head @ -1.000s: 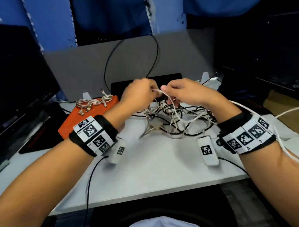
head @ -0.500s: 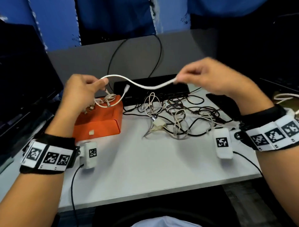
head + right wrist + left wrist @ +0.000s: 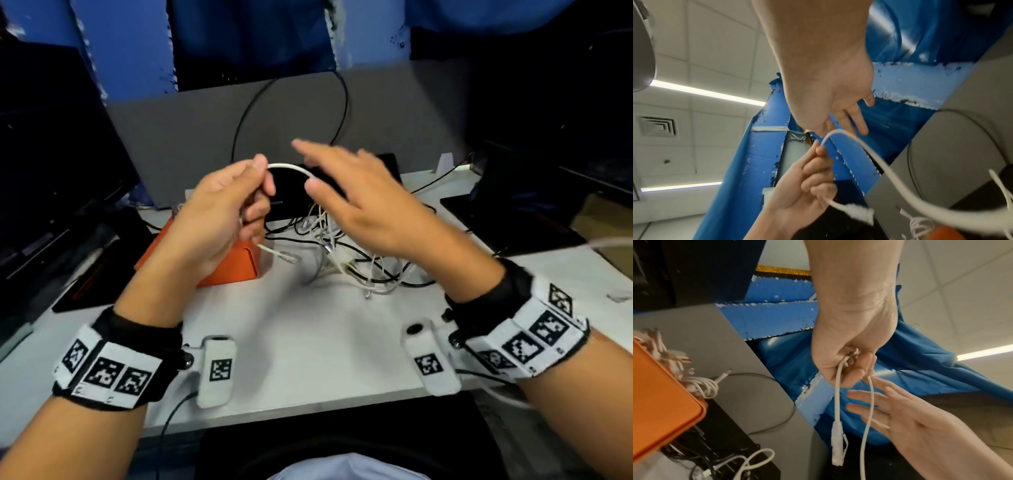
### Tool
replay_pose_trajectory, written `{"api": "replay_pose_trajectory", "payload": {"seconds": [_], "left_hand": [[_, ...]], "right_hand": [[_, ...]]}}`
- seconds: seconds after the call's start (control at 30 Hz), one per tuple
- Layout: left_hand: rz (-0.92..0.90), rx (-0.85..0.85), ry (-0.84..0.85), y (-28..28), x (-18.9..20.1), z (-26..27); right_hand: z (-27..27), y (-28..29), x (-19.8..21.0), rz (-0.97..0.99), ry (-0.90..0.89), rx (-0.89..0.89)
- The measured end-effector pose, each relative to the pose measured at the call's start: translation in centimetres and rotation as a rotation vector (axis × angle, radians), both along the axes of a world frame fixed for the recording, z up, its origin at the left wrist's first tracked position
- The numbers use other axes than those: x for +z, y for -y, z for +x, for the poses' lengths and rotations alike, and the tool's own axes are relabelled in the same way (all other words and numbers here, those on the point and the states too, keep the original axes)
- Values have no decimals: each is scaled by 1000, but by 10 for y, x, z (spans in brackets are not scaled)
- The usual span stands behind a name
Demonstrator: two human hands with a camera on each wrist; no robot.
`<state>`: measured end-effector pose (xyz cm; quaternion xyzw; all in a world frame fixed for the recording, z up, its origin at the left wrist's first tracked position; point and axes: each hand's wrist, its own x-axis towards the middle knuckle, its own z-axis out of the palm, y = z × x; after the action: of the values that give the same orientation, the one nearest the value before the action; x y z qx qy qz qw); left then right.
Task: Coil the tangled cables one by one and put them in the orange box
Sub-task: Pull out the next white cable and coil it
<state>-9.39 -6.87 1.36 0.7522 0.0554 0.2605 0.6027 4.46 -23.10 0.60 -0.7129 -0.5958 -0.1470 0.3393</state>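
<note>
1. Coiling step: left hand (image 3: 219, 209) grips the white cable (image 3: 289, 168) above the orange box (image 3: 236, 267).
2. Right hand (image 3: 356, 205) is spread open, holding nothing.
3. Next: probably wrap another loop.

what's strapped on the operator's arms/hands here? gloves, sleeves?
No gloves or sleeves: left hand and right hand are bare. Each wrist has a black band carrying white panels with square black-and-white markers. A small white camera pod, also marker-tagged, hangs off each band; a thin black cable trails from the left one.

Tangled cables (image 3: 346, 253) just beside orange box (image 3: 239, 267).
</note>
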Motion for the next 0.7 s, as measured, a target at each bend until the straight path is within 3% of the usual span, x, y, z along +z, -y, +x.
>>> {"api": "replay_pose_trajectory", "payload": {"seconds": [0.13,0.27,0.4,0.5,0.57,0.63,0.7], "left_hand": [[-98,-86,-5,14,3,0],[-315,-251,81,11,7,-5],[-281,-309,162,14,6,-6],[-351,-318,259,23,6,-4],[-403,-273,335,25,8,-2],[-336,-158,373,24,7,0],[-159,-26,364,23,4,1]], "right_hand": [[1,-1,-6,-27,-154,69],[21,1,-2,226,-283,-19],[33,4,2,314,-397,-79],[21,0,-4,130,-465,-15],[2,-2,-9,-128,-562,88],[-18,-3,-15,-417,-676,227],[-31,-1,-19,-601,-710,355]]}}
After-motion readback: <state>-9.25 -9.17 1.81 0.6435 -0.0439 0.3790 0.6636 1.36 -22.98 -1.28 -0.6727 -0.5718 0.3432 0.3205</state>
